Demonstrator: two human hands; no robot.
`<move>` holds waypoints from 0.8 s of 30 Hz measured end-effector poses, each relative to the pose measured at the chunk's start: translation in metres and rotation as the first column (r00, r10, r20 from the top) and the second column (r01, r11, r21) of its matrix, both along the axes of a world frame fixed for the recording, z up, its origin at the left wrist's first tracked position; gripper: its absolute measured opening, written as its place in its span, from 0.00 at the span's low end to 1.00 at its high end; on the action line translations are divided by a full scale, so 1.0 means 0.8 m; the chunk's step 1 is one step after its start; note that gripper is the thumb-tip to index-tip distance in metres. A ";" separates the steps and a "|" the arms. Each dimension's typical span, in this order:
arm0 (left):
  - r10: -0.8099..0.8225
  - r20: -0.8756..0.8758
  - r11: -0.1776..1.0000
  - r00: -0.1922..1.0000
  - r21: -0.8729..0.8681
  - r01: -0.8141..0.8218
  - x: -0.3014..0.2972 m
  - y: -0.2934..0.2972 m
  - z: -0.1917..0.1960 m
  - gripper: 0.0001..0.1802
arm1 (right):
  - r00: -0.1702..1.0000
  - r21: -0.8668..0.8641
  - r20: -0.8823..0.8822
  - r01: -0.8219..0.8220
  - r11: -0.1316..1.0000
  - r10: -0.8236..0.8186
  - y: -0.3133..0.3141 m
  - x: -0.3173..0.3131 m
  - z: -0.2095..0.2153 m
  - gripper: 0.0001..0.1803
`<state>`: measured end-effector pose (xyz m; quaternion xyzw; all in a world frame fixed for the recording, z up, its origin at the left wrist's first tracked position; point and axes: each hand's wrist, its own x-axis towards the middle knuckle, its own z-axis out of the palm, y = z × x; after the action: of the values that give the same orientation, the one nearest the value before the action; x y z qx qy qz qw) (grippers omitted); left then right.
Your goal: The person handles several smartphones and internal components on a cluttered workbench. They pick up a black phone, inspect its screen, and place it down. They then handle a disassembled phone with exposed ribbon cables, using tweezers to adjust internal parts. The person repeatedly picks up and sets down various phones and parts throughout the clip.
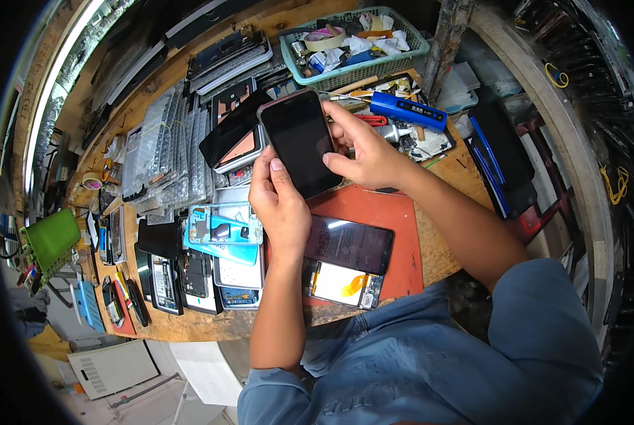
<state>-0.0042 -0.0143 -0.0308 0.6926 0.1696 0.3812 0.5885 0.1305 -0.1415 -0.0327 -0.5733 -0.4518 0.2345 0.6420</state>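
Between my two hands I hold a black smartphone [299, 138] with a dark screen, raised above the workbench. My left hand [280, 202] wraps around its lower left edge, thumb along the side. With my right hand [365, 147] I grip its right edge, thumb on the front near the lower right. Below it, on a red-brown mat [402, 244], lies a dark phone screen [351, 244]. Nearer me is an opened phone body [344, 285] with a white battery area and an orange flex cable. Left of my left wrist sits a light-blue phone frame [221, 225].
A blue cylindrical electric tool [409, 111] lies right of my right hand among loose parts. At the back stands a green plastic basket [359, 69] of scraps. Bubble-wrapped stacks [164, 152] fill the left. Several opened phones, including one black body [198, 275], line the front left edge.
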 end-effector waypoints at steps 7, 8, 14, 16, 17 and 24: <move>-0.015 0.017 1.000 1.000 -0.009 0.015 0.002 0.001 -0.001 0.19 | 0.999 0.075 -0.047 0.019 0.997 -0.016 0.009 0.004 -0.012 0.44; -0.020 0.020 1.000 1.000 -0.005 0.020 0.001 0.000 0.001 0.19 | 0.998 0.082 -0.057 0.021 0.996 -0.017 0.008 0.003 -0.011 0.44; -0.003 0.037 0.999 0.999 -0.037 0.004 0.003 -0.003 0.001 0.19 | 1.000 -0.005 -0.010 0.006 1.000 -0.006 -0.002 0.006 -0.001 0.41; -0.009 0.025 0.999 1.000 -0.030 0.010 0.003 -0.004 0.003 0.19 | 0.999 0.047 -0.001 0.035 0.998 -0.035 0.000 0.005 0.001 0.39; -0.013 0.019 1.000 1.000 -0.027 0.013 0.002 -0.004 0.002 0.19 | 0.999 0.041 0.011 0.043 0.998 -0.043 -0.002 0.006 0.005 0.38; -0.029 -0.003 1.000 1.000 0.002 0.029 -0.001 -0.009 0.006 0.19 | 0.992 0.141 -0.016 0.127 0.982 -0.126 0.007 0.004 0.003 0.14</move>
<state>-0.0049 -0.0212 -0.0263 0.6961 0.1603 0.3716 0.5930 0.1338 -0.1358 -0.0302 -0.5529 -0.4279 0.1625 0.6962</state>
